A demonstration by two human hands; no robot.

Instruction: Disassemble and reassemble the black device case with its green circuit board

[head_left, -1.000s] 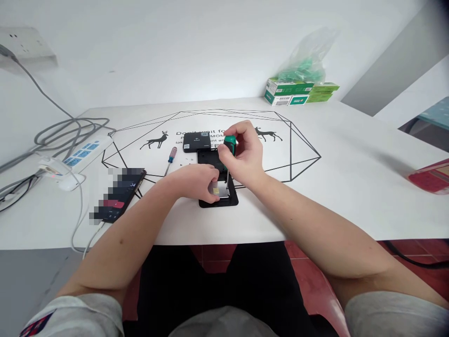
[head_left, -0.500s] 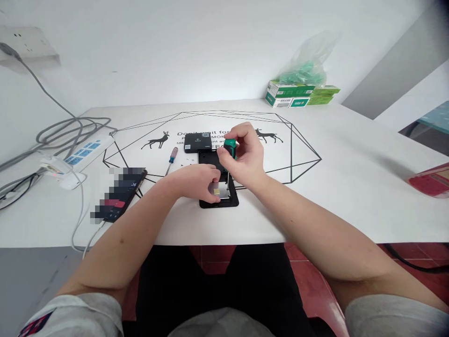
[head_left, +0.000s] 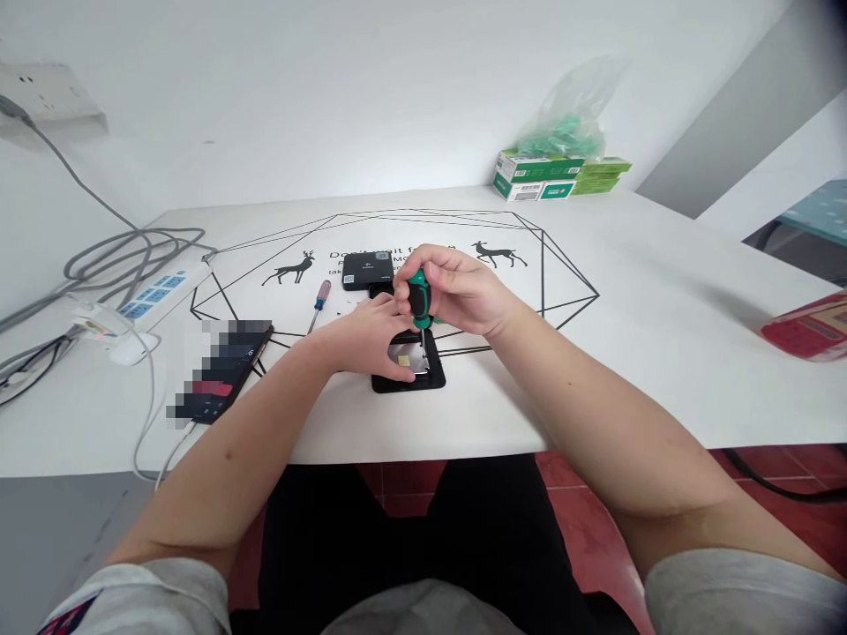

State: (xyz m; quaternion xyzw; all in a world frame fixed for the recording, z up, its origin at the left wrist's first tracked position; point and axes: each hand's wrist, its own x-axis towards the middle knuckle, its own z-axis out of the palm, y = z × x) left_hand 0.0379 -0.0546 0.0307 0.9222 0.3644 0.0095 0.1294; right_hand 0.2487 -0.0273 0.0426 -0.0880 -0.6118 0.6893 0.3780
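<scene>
My right hand [head_left: 463, 287] grips a green-and-black screwdriver [head_left: 419, 300], held nearly upright. Its shaft reaches down to the right side of a silver metal plate [head_left: 418, 360] inside an open black plastic case [head_left: 433, 381]. With the thumb at the near side and the fingers at the far side, my left hand [head_left: 367, 339] holds the case against the table. A yellowish square shows on the plate by my thumb. Behind my hands lies a flat black box [head_left: 366, 272] with small labels. My fingers hide the far part of the case.
Left of my hands lie a second screwdriver [head_left: 322, 295] and a phone [head_left: 235, 375] on a white cable. Farther left is a power strip [head_left: 159, 289] with coiled grey cable. Green-and-white boxes [head_left: 539, 172] stand at the back, a red package [head_left: 807, 324] at the right.
My right hand has rolled around the screwdriver handle and now shows its palm side more. The handle sits slightly lower and farther left. My left fingers have spread a little over the case.
</scene>
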